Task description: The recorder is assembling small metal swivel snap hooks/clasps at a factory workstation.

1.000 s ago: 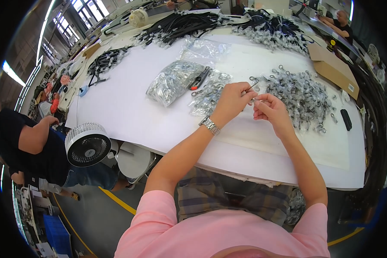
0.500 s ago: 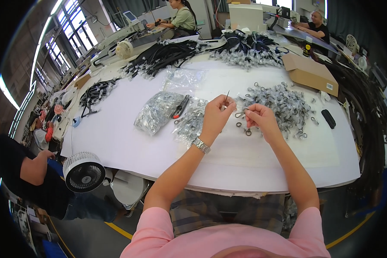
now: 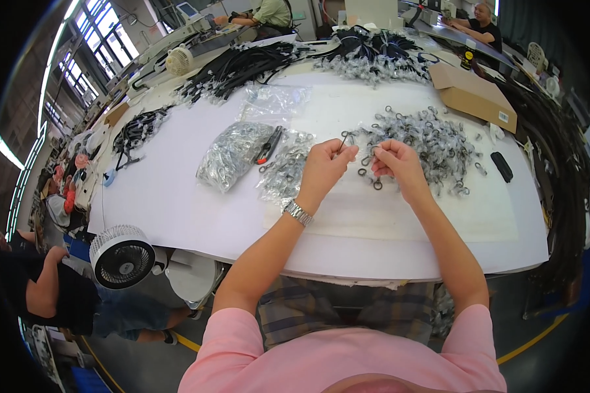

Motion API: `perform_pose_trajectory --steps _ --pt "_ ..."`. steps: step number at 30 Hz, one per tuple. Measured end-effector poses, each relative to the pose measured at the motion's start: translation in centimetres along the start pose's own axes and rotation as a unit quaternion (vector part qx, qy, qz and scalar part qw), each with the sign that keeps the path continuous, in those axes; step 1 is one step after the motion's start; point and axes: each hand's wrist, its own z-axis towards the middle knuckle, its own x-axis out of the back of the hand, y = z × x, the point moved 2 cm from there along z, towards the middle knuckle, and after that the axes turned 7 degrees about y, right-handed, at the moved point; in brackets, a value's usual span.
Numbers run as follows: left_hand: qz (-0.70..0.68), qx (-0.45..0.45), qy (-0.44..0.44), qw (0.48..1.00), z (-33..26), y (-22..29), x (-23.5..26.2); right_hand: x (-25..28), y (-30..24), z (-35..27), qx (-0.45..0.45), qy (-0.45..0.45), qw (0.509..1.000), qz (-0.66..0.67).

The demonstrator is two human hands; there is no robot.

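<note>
My left hand [image 3: 328, 167] is closed in a pinch around a thin dark rod [image 3: 341, 143], its tip pointing up and away. Just right of it, my right hand [image 3: 398, 167] is also closed, thumb against fingers; whatever sits between the fingertips is too small to make out. Behind and beside that hand spreads a heap of metal clasps [image 3: 432, 141], many wrapped in clear plastic. A few dark rings [image 3: 377, 185] lie loose beneath its fingers. Left of my left hand is a smaller pile of plastic-wrapped metal parts [image 3: 287, 171].
A full clear bag [image 3: 233, 157] lies at left with a red-and-black cutter [image 3: 269, 145] against it. Farther back are bundles of black straps [image 3: 242, 69]. A cardboard box [image 3: 475, 98] and a black case [image 3: 501, 168] lie right. A fan [image 3: 121, 259] stands beside the table's left edge.
The whole view has shifted slightly, so the table sits higher in it. My hands stay close together over the same spot. The person at the left has changed posture.
</note>
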Motion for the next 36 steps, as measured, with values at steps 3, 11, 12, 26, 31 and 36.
perform_pose_trajectory --steps 3,11,12,26,31,36 --pt "-0.047 0.024 -0.037 0.998 -0.7 1.0 -0.6 0.5 0.3 -0.2 0.020 0.001 1.000 0.014" --pt "-0.084 0.021 -0.056 0.995 -0.2 0.5 0.0 -0.9 -0.6 0.1 0.076 0.013 0.996 -0.040" --pt "-0.079 0.029 -0.057 0.995 0.0 0.8 0.0 -0.9 -0.8 0.3 0.092 0.013 0.995 -0.041" --pt "-0.161 0.094 -0.144 0.972 -0.8 0.5 -1.3 -0.3 -1.4 -0.7 0.141 0.060 0.987 -0.050" --pt "-0.141 0.038 -0.049 0.988 -0.5 0.0 -0.3 -3.1 0.1 -1.3 0.123 0.047 0.991 -0.028" --pt "-0.122 0.026 -0.067 0.990 -1.1 0.7 -1.8 -0.9 0.3 -1.3 0.083 0.067 0.994 0.000"
